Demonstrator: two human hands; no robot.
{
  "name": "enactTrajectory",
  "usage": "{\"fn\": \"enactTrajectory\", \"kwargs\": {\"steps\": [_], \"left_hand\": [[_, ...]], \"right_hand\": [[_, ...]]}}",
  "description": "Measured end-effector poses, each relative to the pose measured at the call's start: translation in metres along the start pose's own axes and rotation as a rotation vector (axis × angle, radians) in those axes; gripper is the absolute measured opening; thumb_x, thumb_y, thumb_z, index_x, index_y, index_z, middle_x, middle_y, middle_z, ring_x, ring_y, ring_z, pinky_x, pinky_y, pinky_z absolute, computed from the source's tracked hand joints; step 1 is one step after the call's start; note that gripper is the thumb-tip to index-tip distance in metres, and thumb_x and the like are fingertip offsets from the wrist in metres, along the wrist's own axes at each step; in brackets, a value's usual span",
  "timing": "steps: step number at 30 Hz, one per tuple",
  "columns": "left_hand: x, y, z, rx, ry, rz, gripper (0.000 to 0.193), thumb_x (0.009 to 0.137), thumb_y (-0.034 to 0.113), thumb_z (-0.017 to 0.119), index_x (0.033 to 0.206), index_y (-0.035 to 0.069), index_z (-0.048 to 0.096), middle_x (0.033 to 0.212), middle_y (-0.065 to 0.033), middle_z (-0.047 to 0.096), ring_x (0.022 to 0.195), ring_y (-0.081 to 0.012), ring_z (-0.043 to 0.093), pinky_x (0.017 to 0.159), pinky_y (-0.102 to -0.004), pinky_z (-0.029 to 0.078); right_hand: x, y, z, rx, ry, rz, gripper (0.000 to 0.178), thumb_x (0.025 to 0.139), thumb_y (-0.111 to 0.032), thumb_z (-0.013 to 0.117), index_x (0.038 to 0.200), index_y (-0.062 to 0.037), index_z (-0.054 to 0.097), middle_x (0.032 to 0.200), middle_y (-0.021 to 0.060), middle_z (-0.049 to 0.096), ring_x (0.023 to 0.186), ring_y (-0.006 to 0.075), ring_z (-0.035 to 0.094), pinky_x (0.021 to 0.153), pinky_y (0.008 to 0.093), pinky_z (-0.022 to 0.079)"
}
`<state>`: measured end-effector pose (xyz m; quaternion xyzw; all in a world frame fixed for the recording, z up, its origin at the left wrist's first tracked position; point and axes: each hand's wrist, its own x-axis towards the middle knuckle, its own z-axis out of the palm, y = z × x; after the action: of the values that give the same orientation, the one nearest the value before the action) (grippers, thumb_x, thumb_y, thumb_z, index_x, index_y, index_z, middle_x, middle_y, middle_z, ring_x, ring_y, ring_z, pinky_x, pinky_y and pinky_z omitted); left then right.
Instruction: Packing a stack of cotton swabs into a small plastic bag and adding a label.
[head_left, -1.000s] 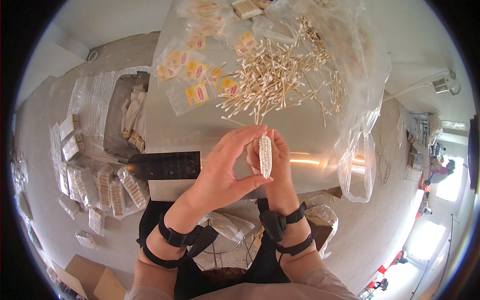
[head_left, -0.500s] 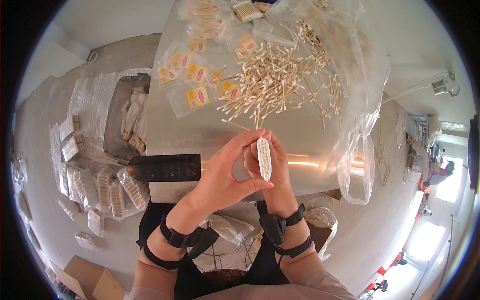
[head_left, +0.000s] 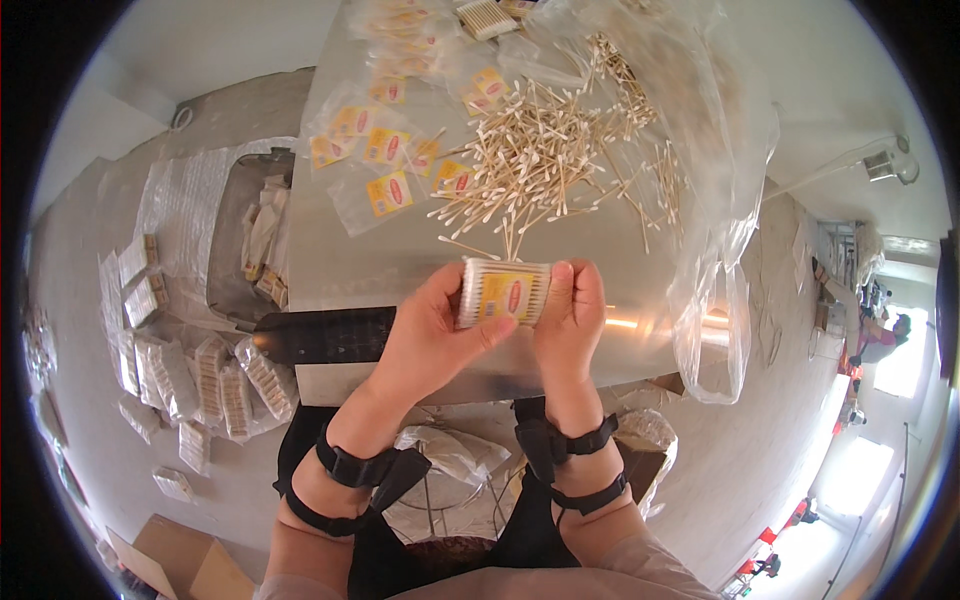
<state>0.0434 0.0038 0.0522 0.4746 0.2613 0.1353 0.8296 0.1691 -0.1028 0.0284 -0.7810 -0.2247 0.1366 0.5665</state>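
Between both hands is a flat pack of cotton swabs, its yellow printed label facing up and the white tips lined up along its left side. My left hand is closed on the pack's left part, thumb laid across the lower front near the label. On the pack's right end, my right hand grips with its thumb on top and fingers curled. A big heap of loose cotton swabs lies just beyond the hands on the metal table.
Left of the heap lie clear bags with yellow labels. A large clear plastic bag hangs over the table's right side. A dark tub with packs and several wrapped bundles sit on the left. An opened carton stands at lower left.
The pack has turned from its narrow tip end to its broad labelled face. My right hand has shifted right to the pack's end, and my left thumb now lies over its front.
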Motion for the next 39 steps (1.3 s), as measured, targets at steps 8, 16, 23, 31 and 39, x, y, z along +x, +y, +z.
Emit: {"fn": "enactTrajectory", "kwargs": {"steps": [8, 16, 23, 31, 39], "left_hand": [[0.011, -0.011, -0.017, -0.32, 0.117, -0.11, 0.029, 0.094, 0.014, 0.07, 0.12, 0.003, 0.061, 0.11, -0.0054, 0.069, 0.098, -0.0145, 0.067, 0.086, -0.0315, 0.058], [0.013, -0.017, -0.019, -0.382, 0.092, -0.063, 0.031, 0.095, 0.012, 0.067, 0.124, 0.005, 0.059, 0.116, -0.0079, 0.068, 0.104, -0.0199, 0.068, 0.093, -0.0401, 0.057], [0.012, -0.019, -0.022, -0.352, 0.065, -0.058, 0.037, 0.091, 0.008, 0.072, 0.125, 0.005, 0.058, 0.117, -0.0072, 0.068, 0.104, -0.0179, 0.067, 0.092, -0.0374, 0.057], [0.006, -0.007, -0.015, 0.027, 0.046, -0.126, 0.031, 0.089, 0.011, 0.076, 0.115, 0.004, 0.06, 0.105, -0.0023, 0.068, 0.094, -0.0092, 0.062, 0.083, -0.0264, 0.052], [0.007, -0.016, -0.023, -0.24, 0.018, -0.092, 0.019, 0.09, 0.013, 0.076, 0.103, 0.007, 0.063, 0.091, 0.0012, 0.068, 0.083, -0.0074, 0.061, 0.077, -0.0249, 0.05]], "right_hand": [[-0.003, -0.012, -0.006, 0.457, -0.326, 0.148, 0.033, 0.107, -0.032, 0.049, 0.088, -0.0048, 0.052, 0.069, -0.0052, 0.047, 0.06, 0.0043, 0.038, 0.056, 0.0202, 0.033], [-0.005, -0.007, -0.004, 0.159, -0.355, 0.023, 0.026, 0.101, -0.016, 0.061, 0.082, -0.0019, 0.052, 0.067, -0.0018, 0.047, 0.063, 0.0085, 0.036, 0.056, 0.0247, 0.034], [-0.004, -0.017, -0.009, 0.419, -0.409, 0.129, 0.03, 0.104, -0.025, 0.057, 0.083, -0.004, 0.053, 0.068, -0.0039, 0.048, 0.064, 0.0048, 0.038, 0.056, 0.023, 0.034], [0.003, -0.02, -0.014, 0.144, -0.355, 0.071, 0.034, 0.104, -0.022, 0.055, 0.077, -0.0043, 0.047, 0.064, -0.0027, 0.042, 0.063, 0.005, 0.036, 0.053, 0.0246, 0.032], [-0.007, -0.021, -0.007, 0.225, -0.375, 0.096, 0.025, 0.103, -0.014, 0.056, 0.08, -0.0047, 0.051, 0.069, -0.0044, 0.045, 0.065, 0.0039, 0.038, 0.055, 0.0245, 0.034]]}}
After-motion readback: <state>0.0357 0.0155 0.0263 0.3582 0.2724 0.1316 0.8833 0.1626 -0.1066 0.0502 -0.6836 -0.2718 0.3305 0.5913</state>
